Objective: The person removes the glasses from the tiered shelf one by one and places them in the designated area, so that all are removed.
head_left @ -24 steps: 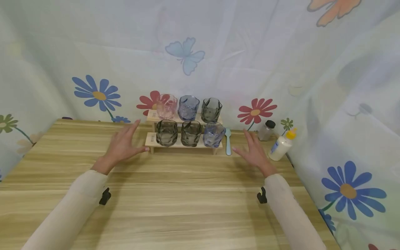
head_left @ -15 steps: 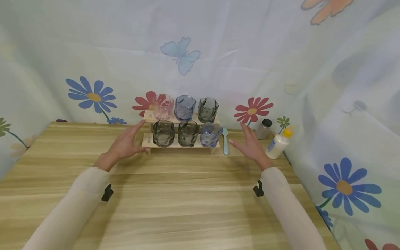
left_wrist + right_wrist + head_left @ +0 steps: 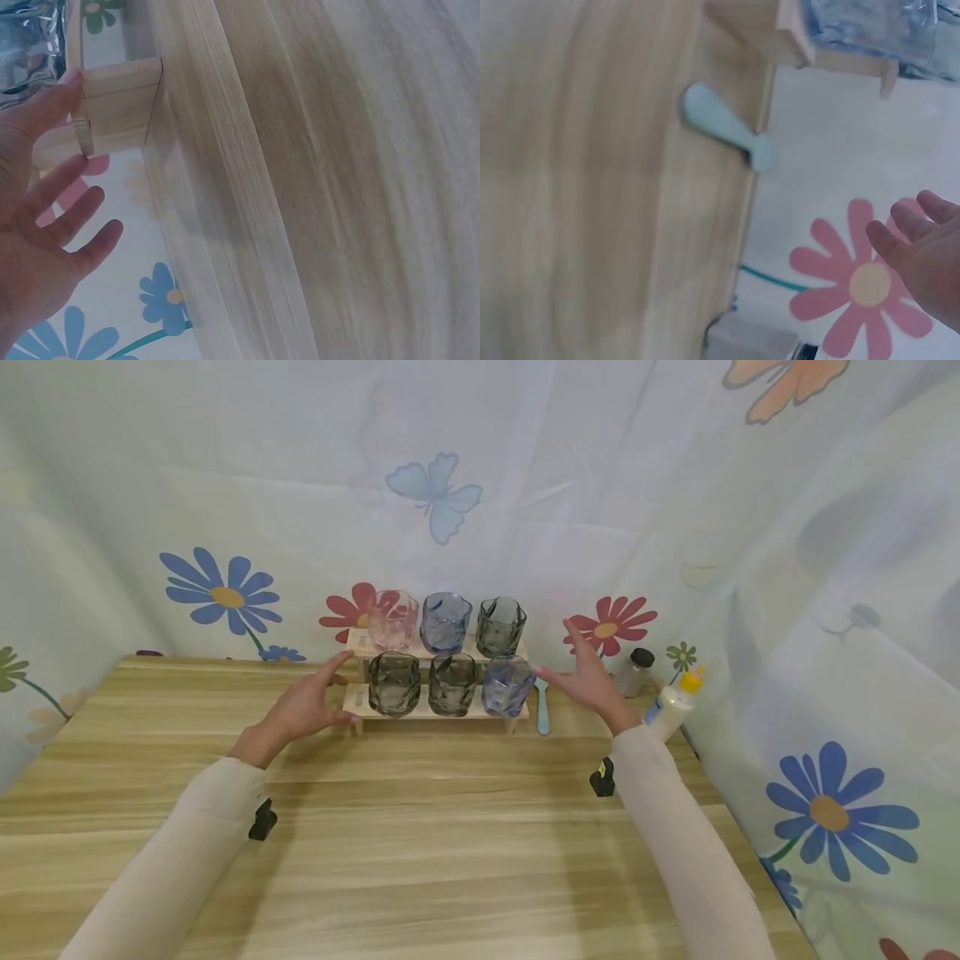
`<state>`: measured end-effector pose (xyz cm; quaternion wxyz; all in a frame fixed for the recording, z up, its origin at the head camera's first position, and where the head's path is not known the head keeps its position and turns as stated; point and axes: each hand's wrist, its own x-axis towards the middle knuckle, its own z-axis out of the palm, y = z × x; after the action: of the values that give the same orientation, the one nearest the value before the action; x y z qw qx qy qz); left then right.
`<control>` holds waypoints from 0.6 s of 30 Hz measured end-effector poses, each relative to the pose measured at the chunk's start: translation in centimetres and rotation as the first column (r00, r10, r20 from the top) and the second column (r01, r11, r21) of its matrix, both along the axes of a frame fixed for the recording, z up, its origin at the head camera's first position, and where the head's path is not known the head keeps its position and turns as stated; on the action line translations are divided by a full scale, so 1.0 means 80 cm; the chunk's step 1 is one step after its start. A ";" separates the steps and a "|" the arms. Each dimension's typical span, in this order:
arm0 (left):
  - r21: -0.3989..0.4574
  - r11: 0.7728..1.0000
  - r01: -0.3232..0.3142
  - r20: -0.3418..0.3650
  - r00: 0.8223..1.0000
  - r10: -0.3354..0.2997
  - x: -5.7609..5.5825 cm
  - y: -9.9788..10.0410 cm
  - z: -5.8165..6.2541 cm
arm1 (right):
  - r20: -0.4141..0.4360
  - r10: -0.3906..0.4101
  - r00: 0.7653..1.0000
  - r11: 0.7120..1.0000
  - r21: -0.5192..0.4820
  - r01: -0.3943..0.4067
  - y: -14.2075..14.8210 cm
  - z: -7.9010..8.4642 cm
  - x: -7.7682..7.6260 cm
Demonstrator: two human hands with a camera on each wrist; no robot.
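Note:
A two-tier wooden rack [image 3: 357, 700] stands at the back of the table with three tumblers on each tier. The upper row has a pink tumbler [image 3: 392, 623], a blue tumbler [image 3: 446, 625] and a grey tumbler [image 3: 501, 628]. Below are two dark grey tumblers and a pale blue tumbler [image 3: 507, 688] at the right. My left hand [image 3: 300, 708] is at the rack's left end, thumb and index finger spread and touching its wooden edge [image 3: 84, 133]. Fingers extended, my right hand [image 3: 591, 683] hovers right of the rack, its thumb tip close to the pale blue tumbler.
A light blue spoon [image 3: 543, 710] lies beside the rack's right end. Farther right stand a jar with a black lid [image 3: 641, 658] and a white bottle with a yellow cap [image 3: 670, 710]. A flowered cloth [image 3: 300, 485] hangs behind the table.
My right hand has moved left and inward, over the spoon's head, toward the rack. The left hand stays at the rack's left end. The rack and tumblers keep their places; the head view shifted slightly.

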<state>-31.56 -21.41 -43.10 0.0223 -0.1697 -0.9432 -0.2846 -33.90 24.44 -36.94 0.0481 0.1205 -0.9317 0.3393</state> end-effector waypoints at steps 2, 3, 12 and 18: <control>0.002 1.000 0.002 0.001 1.000 -0.002 -0.001 0.000 0.000 | 0.009 0.003 1.000 1.000 -0.006 -0.003 -0.010 0.006 -0.005; 0.001 1.000 0.001 0.004 1.000 -0.001 -0.001 0.000 0.000 | 0.014 0.006 1.000 1.000 -0.006 -0.006 -0.014 0.009 -0.007; 0.041 0.999 -0.003 0.041 0.999 0.002 0.003 0.002 0.005 | -0.012 0.036 0.999 0.998 -0.041 -0.036 -0.046 0.023 -0.033; 0.056 0.998 -0.005 0.049 0.999 0.003 0.003 -0.001 0.005 | 0.025 0.080 0.997 0.995 -0.063 -0.078 -0.068 0.027 -0.043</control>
<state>-31.29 -21.46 -42.70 0.0043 -0.1601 -0.9355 -0.3148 -37.32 18.99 -34.75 0.0256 0.1509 -0.9157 0.3715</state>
